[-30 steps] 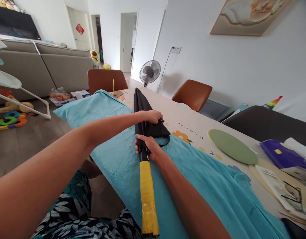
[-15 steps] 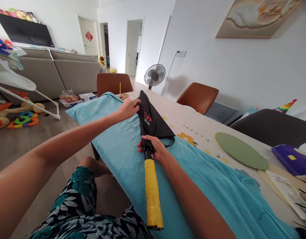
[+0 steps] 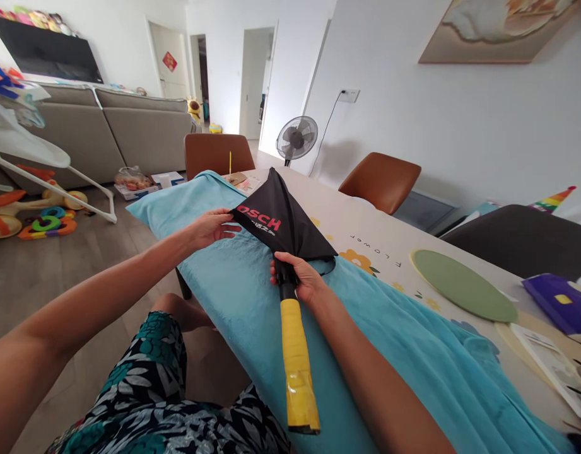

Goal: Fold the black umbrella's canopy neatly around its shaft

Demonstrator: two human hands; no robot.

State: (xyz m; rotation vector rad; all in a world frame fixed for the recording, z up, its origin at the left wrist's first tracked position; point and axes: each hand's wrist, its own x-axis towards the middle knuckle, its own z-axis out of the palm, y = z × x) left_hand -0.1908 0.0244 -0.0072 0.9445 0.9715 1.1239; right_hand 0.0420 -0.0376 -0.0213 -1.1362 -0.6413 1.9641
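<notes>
A folded black umbrella (image 3: 283,217) with red lettering and a yellow taped handle (image 3: 297,359) lies along a turquoise towel (image 3: 233,296) spread over the table. My right hand (image 3: 297,277) is wrapped round the black shaft just above the yellow handle. My left hand (image 3: 212,227) pinches a corner of one black fabric panel and holds it out to the left, so the panel is spread flat.
A green round mat (image 3: 463,287), a purple packet (image 3: 557,302) and papers (image 3: 552,366) lie on the table's right side. Two brown chairs (image 3: 380,180) and a standing fan (image 3: 296,137) are at the far end. A grey sofa (image 3: 115,129) and toys (image 3: 39,224) are to the left.
My left hand went from the fabric near the strap up toward the tip, then drew one panel out to the left, uncovering the red lettering. My right hand stayed on the shaft.
</notes>
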